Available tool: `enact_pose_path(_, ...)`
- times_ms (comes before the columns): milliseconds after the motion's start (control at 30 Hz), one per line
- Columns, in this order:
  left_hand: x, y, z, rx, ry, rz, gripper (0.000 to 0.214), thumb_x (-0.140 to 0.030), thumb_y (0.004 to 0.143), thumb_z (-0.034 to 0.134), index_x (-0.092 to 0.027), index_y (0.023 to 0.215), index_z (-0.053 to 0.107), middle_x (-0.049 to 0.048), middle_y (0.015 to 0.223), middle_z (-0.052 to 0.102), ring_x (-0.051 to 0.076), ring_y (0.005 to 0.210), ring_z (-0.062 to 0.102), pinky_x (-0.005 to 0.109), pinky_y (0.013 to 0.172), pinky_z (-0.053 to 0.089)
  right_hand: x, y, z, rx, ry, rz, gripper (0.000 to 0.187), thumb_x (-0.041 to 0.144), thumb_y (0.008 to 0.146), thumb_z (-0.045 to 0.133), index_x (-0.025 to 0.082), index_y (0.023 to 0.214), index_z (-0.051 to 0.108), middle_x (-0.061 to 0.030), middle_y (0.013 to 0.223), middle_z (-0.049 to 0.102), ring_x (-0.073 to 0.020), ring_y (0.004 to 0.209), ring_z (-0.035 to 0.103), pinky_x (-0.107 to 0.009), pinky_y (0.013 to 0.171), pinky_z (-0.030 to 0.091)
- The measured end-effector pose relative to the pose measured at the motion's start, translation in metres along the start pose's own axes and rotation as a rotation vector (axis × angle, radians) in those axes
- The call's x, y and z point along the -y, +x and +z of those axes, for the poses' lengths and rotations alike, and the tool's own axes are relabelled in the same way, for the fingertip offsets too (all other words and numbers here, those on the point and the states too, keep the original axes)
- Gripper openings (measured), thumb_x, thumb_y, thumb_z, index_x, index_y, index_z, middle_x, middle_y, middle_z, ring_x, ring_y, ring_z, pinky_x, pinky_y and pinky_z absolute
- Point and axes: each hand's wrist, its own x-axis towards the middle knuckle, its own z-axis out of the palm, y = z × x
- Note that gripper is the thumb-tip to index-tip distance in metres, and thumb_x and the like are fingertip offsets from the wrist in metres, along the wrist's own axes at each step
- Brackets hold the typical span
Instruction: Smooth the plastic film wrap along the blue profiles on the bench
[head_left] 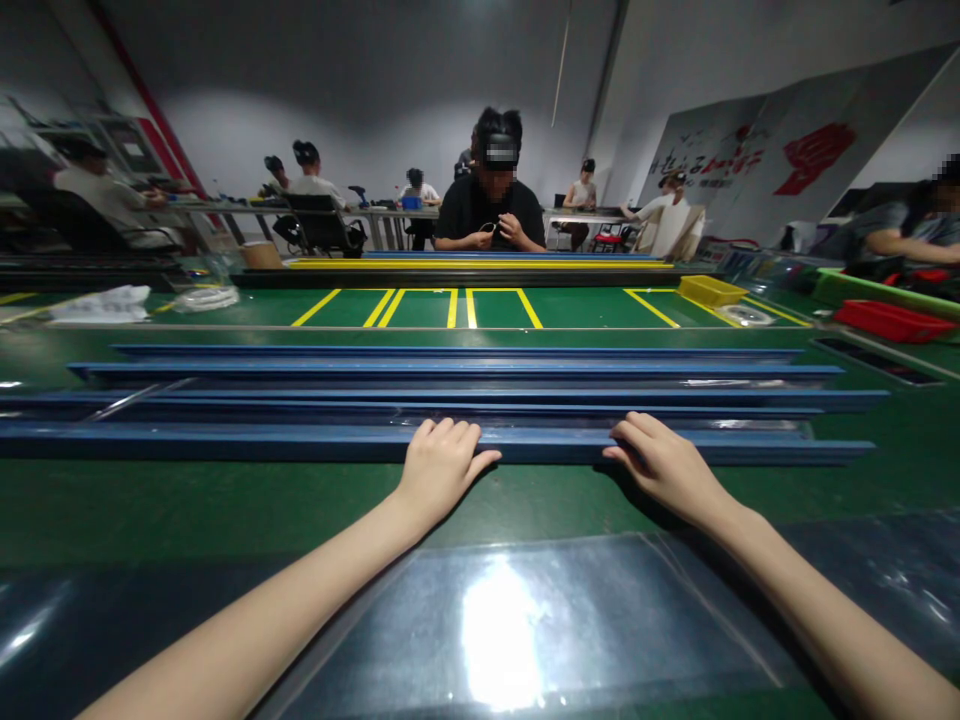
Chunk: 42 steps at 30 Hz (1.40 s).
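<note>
Several long blue channel strips lie side by side across the green table. My left hand (442, 460) grips the front blue strip (547, 452) near its middle, fingers over the far edge and thumb on the near side. Further right along that same strip, my right hand (656, 455) also holds it, with fingers curled over the top and thumb at the front. Behind it lie more blue strips (487, 377), roughly parallel. Clear film shows inside some of them. Under my forearms a glossy transparent sheet (360, 610) covers the near part of the table.
Across the green table (420, 315), marked with yellow tape lines, a co-worker (491, 205) sits with both hands raised. Yellow and black strips (480, 265) lie before them. At right are a yellow tray (709, 291), a red bin (892, 321) and a phone-like dark slab (876, 361).
</note>
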Motion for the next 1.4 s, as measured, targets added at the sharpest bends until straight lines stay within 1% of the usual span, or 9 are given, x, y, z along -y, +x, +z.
enact_pose_path(400,-0.0014,-0.0003,0.0001,-0.006,0.012,0.008,0.033,-0.045,0.084,0.044,-0.018,0.069,0.054,0.0033,0.067,0.060,0.018,0.067,0.051,0.031,0.061,0.028,-0.0009,-0.0011,0.0008,0.004,0.004,-0.004,0.022,0.038,0.088,0.035,0.021,0.083,0.047,-0.0059,0.080,0.052,-0.0181,0.075,0.049,-0.028,0.061,0.039)
enact_pose_path(500,-0.0015,-0.0009,0.0009,0.003,-0.003,0.005,0.030,-0.043,0.084,0.045,-0.017,0.075,0.056,0.0046,0.076,0.062,0.019,0.073,0.052,0.032,0.064,0.030,-0.0005,-0.0010,0.0006,0.007,-0.002,0.003,0.022,0.039,0.088,0.035,0.021,0.083,0.047,-0.0056,0.080,0.051,-0.0179,0.074,0.049,-0.028,0.061,0.039)
enact_pose_path(633,-0.0013,-0.0015,0.0016,-0.010,-0.073,0.005,0.026,-0.041,0.083,0.048,-0.017,0.088,0.058,0.0062,0.098,0.063,0.020,0.087,0.053,0.032,0.069,0.032,-0.0003,-0.0008,0.0006,0.010,-0.004,0.003,0.022,0.038,0.088,0.036,0.020,0.082,0.047,-0.0057,0.079,0.051,-0.0177,0.074,0.048,-0.028,0.062,0.039)
enact_pose_path(700,-0.0013,-0.0017,0.0017,-0.019,-0.096,0.005,0.025,-0.040,0.082,0.049,-0.017,0.089,0.058,0.0062,0.101,0.063,0.020,0.091,0.053,0.033,0.070,0.033,-0.0003,-0.0007,0.0007,0.007,-0.003,-0.002,0.021,0.038,0.088,0.036,0.021,0.082,0.047,-0.0058,0.079,0.051,-0.0179,0.075,0.048,-0.028,0.062,0.039)
enact_pose_path(867,-0.0014,-0.0020,0.0016,-0.025,-0.100,0.006,0.025,-0.039,0.082,0.050,-0.017,0.089,0.059,0.0067,0.100,0.064,0.021,0.091,0.053,0.033,0.070,0.034,-0.0005,-0.0005,0.0007,0.000,-0.001,-0.007,0.022,0.038,0.088,0.035,0.021,0.083,0.048,-0.0060,0.080,0.052,-0.0181,0.075,0.049,-0.028,0.062,0.039)
enact_pose_path(967,-0.0012,-0.0020,0.0016,-0.004,-0.073,0.007,0.028,-0.041,0.082,0.049,-0.016,0.090,0.059,0.0064,0.092,0.065,0.021,0.086,0.053,0.033,0.068,0.033,-0.0004,-0.0003,0.0006,0.004,-0.002,-0.012,0.022,0.038,0.088,0.035,0.021,0.083,0.047,-0.0059,0.079,0.051,-0.0183,0.075,0.049,-0.029,0.062,0.039)
enact_pose_path(1100,-0.0006,-0.0017,0.0010,0.035,-0.036,0.001,0.029,-0.044,0.083,0.047,-0.017,0.086,0.059,0.0048,0.082,0.066,0.020,0.078,0.054,0.032,0.064,0.031,-0.0002,-0.0004,0.0004,0.012,-0.002,-0.005,0.022,0.038,0.088,0.035,0.021,0.083,0.047,-0.0059,0.080,0.051,-0.0184,0.075,0.049,-0.029,0.062,0.039)
enact_pose_path(1233,-0.0007,-0.0017,0.0006,0.046,-0.022,0.000,0.030,-0.045,0.083,0.046,-0.017,0.084,0.058,0.0039,0.079,0.065,0.020,0.075,0.054,0.032,0.063,0.029,0.0002,-0.0006,0.0004,0.016,-0.001,0.003,0.022,0.038,0.088,0.035,0.020,0.082,0.047,-0.0060,0.080,0.052,-0.0184,0.076,0.049,-0.029,0.063,0.039)
enact_pose_path(1400,-0.0012,-0.0016,0.0015,0.032,-0.018,0.004,0.031,-0.044,0.084,0.045,-0.016,0.086,0.058,0.0047,0.081,0.065,0.019,0.075,0.054,0.032,0.064,0.030,0.0001,-0.0003,0.0008,0.011,-0.012,0.000,0.021,0.038,0.088,0.036,0.021,0.081,0.046,-0.0058,0.079,0.051,-0.0183,0.075,0.048,-0.028,0.062,0.038)
